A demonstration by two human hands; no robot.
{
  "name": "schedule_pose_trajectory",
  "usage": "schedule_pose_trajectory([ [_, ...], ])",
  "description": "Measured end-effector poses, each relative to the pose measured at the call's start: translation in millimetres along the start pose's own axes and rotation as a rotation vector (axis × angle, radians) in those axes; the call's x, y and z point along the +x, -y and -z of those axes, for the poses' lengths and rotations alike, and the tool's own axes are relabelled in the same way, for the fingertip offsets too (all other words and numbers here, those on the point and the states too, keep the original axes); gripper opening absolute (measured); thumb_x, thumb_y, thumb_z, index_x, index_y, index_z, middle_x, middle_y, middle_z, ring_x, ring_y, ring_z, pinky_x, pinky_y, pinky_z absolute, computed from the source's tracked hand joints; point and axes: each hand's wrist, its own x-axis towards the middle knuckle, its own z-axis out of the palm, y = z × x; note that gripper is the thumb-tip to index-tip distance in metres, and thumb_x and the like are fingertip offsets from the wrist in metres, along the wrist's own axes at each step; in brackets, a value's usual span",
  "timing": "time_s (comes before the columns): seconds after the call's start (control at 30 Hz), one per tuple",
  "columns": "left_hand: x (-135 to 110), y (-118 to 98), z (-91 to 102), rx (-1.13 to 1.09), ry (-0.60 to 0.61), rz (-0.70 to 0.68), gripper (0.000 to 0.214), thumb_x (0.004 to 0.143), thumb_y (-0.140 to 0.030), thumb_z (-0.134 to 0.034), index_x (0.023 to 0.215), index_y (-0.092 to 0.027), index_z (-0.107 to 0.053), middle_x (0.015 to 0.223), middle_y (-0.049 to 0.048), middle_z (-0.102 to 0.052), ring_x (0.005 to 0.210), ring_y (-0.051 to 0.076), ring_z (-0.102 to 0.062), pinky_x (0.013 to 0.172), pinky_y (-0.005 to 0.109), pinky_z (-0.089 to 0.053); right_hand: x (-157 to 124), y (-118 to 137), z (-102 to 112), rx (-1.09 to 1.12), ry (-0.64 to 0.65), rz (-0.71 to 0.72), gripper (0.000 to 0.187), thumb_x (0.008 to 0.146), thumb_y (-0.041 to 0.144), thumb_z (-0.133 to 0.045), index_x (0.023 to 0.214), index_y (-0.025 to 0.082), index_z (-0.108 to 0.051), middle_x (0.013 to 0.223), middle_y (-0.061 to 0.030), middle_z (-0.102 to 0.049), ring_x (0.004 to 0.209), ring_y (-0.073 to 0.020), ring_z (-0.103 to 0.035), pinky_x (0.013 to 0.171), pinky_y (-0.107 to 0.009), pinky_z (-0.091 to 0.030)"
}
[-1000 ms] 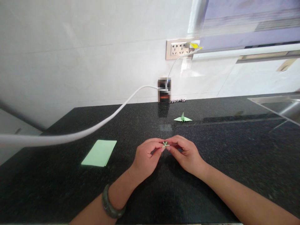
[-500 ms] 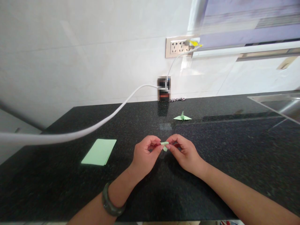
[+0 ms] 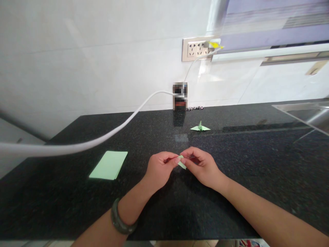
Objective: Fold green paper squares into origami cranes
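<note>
Between my two hands is a small folded piece of light green paper [image 3: 182,165], its lower corner pointing down and to the right. My left hand [image 3: 159,170] pinches its upper left side between thumb and fingers. From the other side, my right hand [image 3: 203,168] is closed on it the same way, thumb tip close to the left thumb. The fingertips hide much of the paper's folds. Beyond my hands a finished green paper crane [image 3: 200,127] stands on the dark counter with its wings spread.
A stack of green paper sheets [image 3: 109,165] lies on the black speckled counter [image 3: 64,206] at left. A white cable [image 3: 115,130] arches across the left side to a blurred-out dark object [image 3: 180,96] against the wall. A sink edge [image 3: 295,115] is at far right.
The folded paper has turned between my fingers, from a level strip on top to a slanted piece pointing down right. My left fingers have closed in more tightly. The crane and stack stay put.
</note>
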Motion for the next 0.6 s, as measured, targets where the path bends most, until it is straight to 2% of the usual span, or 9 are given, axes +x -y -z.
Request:
schedule_pose_trajectory([
  [0.13,-1.4,0.0,0.5,-0.041,0.022,0.012,0.018,0.072,-0.031,-0.058,0.075,-0.016,-0.067,0.066,0.0029,-0.064,0.059,0.012,-0.056,0.056,0.023,-0.043,1.2,-0.7,-0.5,0.154,0.047,-0.082,0.015,0.080,0.031,-0.052,0.082,0.016,-0.055,0.067,-0.0001,-0.053,0.058,-0.0095,-0.048,0.052,-0.022,-0.040],
  [0.4,-3.8,-2.6,-3.1,-0.133,0.073,0.052,0.019,0.072,-0.031,-0.057,0.070,-0.014,-0.064,0.059,0.0014,-0.059,0.054,0.010,-0.051,0.053,0.022,-0.040,0.2,-1.3,0.2,0.048,0.036,-0.077,0.018,0.082,0.030,-0.048,0.074,0.015,-0.053,0.062,0.0010,-0.050,0.056,-0.0093,-0.044,0.052,-0.022,-0.037],
  [0.6,-2.1,-5.6,-5.0,-0.262,0.024,0.093,0.016,0.071,-0.028,-0.059,0.067,-0.013,-0.063,0.054,-0.0001,-0.057,0.053,0.009,-0.050,0.053,0.021,-0.040,3.6,1.2,-0.7,0.208,0.091,-0.164,0.022,0.081,0.036,-0.049,0.077,0.015,-0.052,0.064,-0.0001,-0.052,0.056,-0.0091,-0.046,0.051,-0.021,-0.039],
])
